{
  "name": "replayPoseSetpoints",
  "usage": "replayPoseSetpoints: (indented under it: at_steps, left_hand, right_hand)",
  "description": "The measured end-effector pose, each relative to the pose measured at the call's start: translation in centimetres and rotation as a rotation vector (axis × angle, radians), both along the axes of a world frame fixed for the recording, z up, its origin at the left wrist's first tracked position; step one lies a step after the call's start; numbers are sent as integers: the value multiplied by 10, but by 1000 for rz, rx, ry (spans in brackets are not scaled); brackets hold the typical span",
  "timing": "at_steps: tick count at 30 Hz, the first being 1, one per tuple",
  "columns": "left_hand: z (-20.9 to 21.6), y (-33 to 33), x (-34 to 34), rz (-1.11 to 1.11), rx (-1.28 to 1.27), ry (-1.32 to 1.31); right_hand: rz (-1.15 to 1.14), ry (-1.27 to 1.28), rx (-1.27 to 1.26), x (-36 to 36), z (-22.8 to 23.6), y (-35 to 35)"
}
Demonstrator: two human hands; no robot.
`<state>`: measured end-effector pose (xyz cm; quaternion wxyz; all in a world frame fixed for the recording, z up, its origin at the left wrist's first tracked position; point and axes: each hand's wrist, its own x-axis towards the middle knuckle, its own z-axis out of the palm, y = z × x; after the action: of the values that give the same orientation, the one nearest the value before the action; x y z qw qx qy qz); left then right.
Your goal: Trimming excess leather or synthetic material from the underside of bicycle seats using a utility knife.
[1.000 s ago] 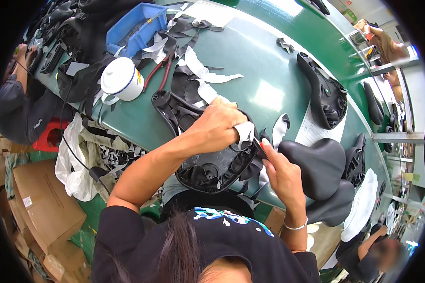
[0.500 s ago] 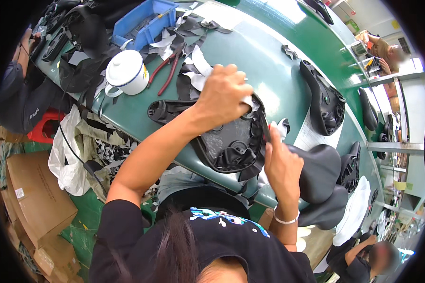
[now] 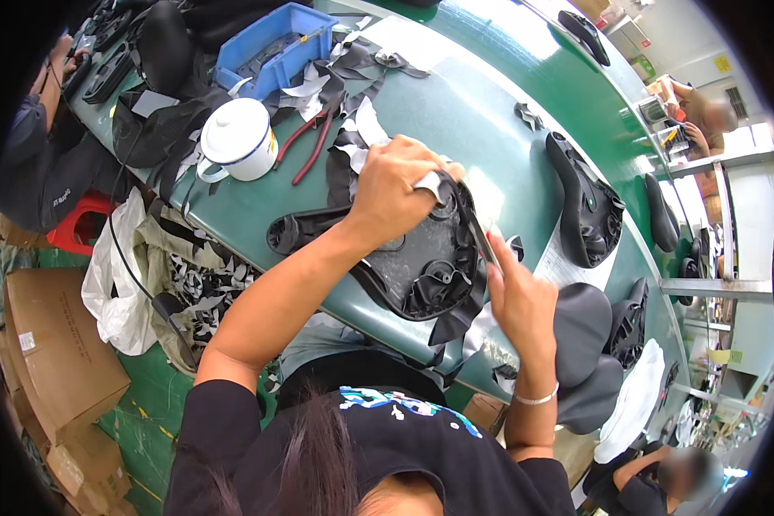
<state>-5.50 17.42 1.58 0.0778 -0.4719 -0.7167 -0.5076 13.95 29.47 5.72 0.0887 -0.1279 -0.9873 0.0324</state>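
Observation:
A black bicycle saddle lies underside up on the green table in front of me, its narrow nose to the left. My left hand is closed over its far side, pinching a pale-backed scrap of cover material. At the saddle's right rim, my right hand grips a thin knife, its blade lying along the edge. From the lower right rim hangs a loose black strip. My left fingertips are partly hidden.
Beyond the saddle are red-handled pliers, a white lidded mug, a blue bin and scattered scraps. More saddles lie to the right. Cardboard boxes and a white sack stand on the floor at left. Other people work nearby.
My left hand has drawn slightly left and nearer with the scrap. More of the black strip hangs from the saddle's lower right rim. The whole view has shifted a little.

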Motion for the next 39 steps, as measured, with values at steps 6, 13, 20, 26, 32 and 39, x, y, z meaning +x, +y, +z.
replayPoseSetpoints:
  at_steps: [6, 13, 20, 26, 32, 39]
  left_hand:
    - [10, -17, -20, 32, 568, -1218]
    - [5, -92, 35, -284, 452, -1272]
    - [72, -156, -48, -531, 1058, -909]
    - [31, -58, -28, -418, -741, 338]
    - [22, 7, 18, -997, -92, -806]
    - [64, -33, -41, -271, 1355, -988]
  right_hand:
    - [-5, -225, 36, 30, 28, -24]
    - [274, -259, -20, -24, 46, 49]
    - [191, -348, 124, 34, 43, 8]
    - [28, -330, 0, 50, 51, -13]
    - [45, -230, -82, 65, 27, -8]
    - [-389, -41, -640, 110, 9, -61]
